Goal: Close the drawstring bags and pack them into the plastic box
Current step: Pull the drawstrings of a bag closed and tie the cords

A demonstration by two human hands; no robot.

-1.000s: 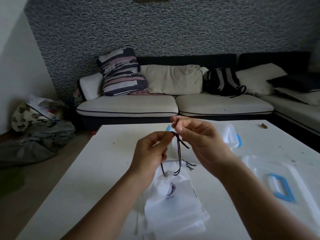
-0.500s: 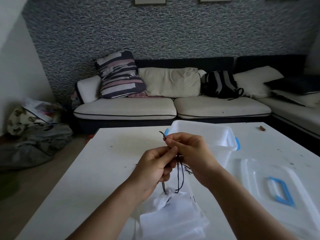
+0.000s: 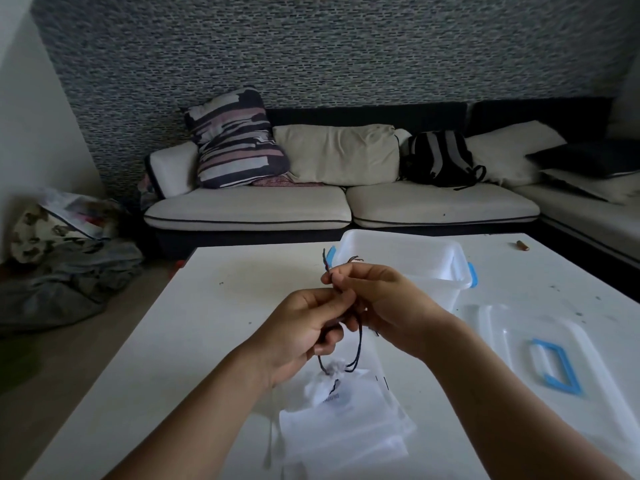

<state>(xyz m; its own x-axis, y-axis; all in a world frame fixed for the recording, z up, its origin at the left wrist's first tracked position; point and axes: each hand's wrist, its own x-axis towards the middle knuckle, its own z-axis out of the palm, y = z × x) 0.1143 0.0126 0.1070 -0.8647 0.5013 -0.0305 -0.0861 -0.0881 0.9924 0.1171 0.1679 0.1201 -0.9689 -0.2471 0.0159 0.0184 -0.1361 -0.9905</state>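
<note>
A white drawstring bag (image 3: pixel 334 393) hangs just over a stack of more white bags (image 3: pixel 349 431) near the table's front edge. Its mouth is gathered tight and dark cords (image 3: pixel 358 344) run up from it. My left hand (image 3: pixel 304 330) pinches the cords from the left, and my right hand (image 3: pixel 381 299) pinches them higher up, their frayed ends sticking out above my fingers. Behind my hands stands the clear plastic box (image 3: pixel 398 258) with blue clips, open at the top.
The box's clear lid (image 3: pixel 540 344) with a blue handle lies flat on the white table (image 3: pixel 207 323) at the right. A small brown object (image 3: pixel 523 245) sits at the far right edge. Beyond the table is a sofa.
Both hands have come lower and closer together with the cords. The bag has sunk nearer to the stack, and the box shows more fully behind them.
</note>
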